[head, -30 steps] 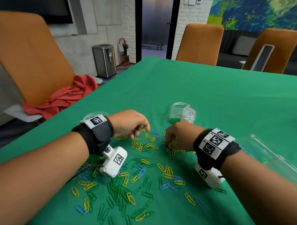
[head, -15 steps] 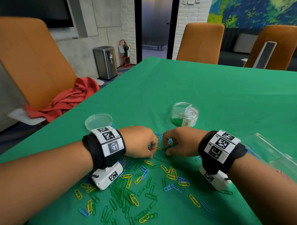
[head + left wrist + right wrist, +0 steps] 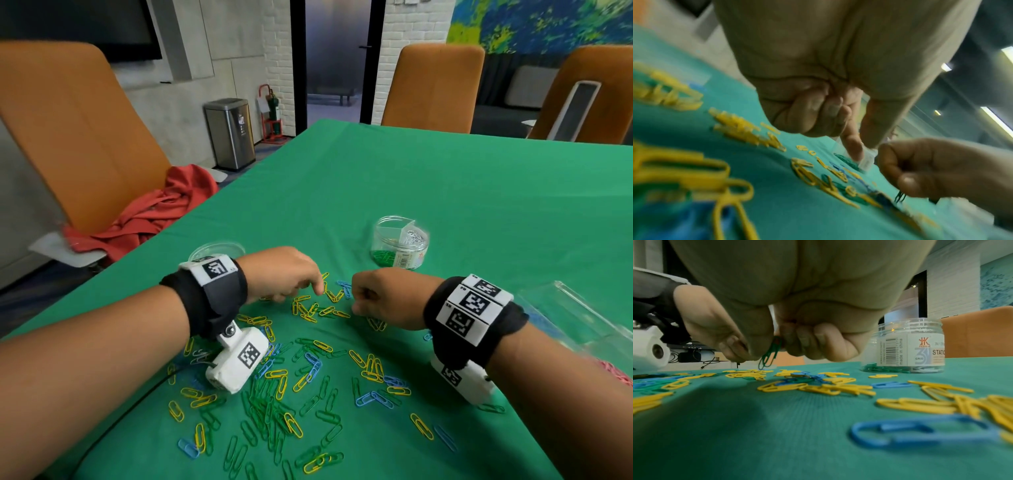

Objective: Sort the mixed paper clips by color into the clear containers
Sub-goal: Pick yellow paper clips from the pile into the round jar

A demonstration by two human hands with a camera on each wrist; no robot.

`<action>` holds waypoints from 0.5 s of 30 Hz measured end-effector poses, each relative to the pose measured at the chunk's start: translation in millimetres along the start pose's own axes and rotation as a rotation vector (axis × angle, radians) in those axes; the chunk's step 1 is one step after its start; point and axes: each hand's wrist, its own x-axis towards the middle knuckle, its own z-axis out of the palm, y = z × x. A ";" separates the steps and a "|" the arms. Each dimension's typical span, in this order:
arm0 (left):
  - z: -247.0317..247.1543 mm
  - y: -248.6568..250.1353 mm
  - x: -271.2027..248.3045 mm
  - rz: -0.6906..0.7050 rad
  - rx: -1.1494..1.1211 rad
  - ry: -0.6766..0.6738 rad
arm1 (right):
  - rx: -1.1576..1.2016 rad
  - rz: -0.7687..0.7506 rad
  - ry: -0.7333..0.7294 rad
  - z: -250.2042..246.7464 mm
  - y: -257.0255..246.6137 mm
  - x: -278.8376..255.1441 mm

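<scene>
Nearest edge of the desk (image 3: 445,178): loose scatter of paper clips (image 3: 274,407), green, yellow and blue all mixed. Most of the sort is not done.

Mid field, both hands. Half a second ago they sat low and nearly touching over the far end of the pile; now they have pulled a little apart and lifted off the cloth.

Right hand (image 3: 385,298): fingers curled tight, thumb and forefinger clamped on green clips (image 3: 769,353), which hang clear of the desk in the right wrist view. So a green pick is done and that hand is loaded.

Left hand (image 3: 284,274): most fingers folded in, forefinger (image 3: 852,142) pointing down at the yellow clips just under it. Left wrist view is blurred and shows nothing pinched; the right wrist view hints at something dark at its fingertips, too small to call. Can't say whether it holds a clip.

Beyond the hands: the clear jar (image 3: 399,246), open, green clips already in the bottom, near the right hand. My read is the next move is a short carry to it and a drop. A round clear lid or dish (image 3: 214,248) sits behind the left wrist. A second clear container (image 3: 582,318) lies at the right edge, with pink clips (image 3: 613,371) by it.

Risk: green clips on green cloth are easy to miss.
</scene>
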 end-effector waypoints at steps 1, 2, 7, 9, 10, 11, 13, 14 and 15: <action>1.0 2.5 -0.3 0.062 0.240 -0.016 | 0.002 -0.004 0.009 -0.2 1.0 -0.1; 3.4 4.6 -0.2 0.122 0.453 -0.020 | 0.005 -0.008 0.018 -0.7 1.6 -0.2; 12.3 5.7 3.1 0.157 0.840 0.037 | 0.050 -0.030 0.065 -6.7 8.8 -5.3; 11.4 4.9 4.0 0.154 0.862 0.034 | 0.039 -0.020 0.061 -8.7 10.2 -7.8; 9.8 4.6 4.1 0.140 0.836 0.036 | 0.032 -0.015 0.061 -8.5 10.2 -8.1; 6.4 4.0 4.9 0.136 0.812 0.021 | 0.027 -0.009 0.063 -7.3 9.8 -7.4; -3.1 5.1 4.3 0.130 0.805 -0.049 | 0.030 0.016 0.076 -3.2 8.9 -3.2; -5.7 7.5 3.9 0.137 0.830 -0.087 | 0.037 0.034 0.082 -1.7 8.7 -1.2; -7.6 9.1 3.7 0.113 0.800 -0.092 | 0.046 0.052 0.082 -0.4 9.0 0.6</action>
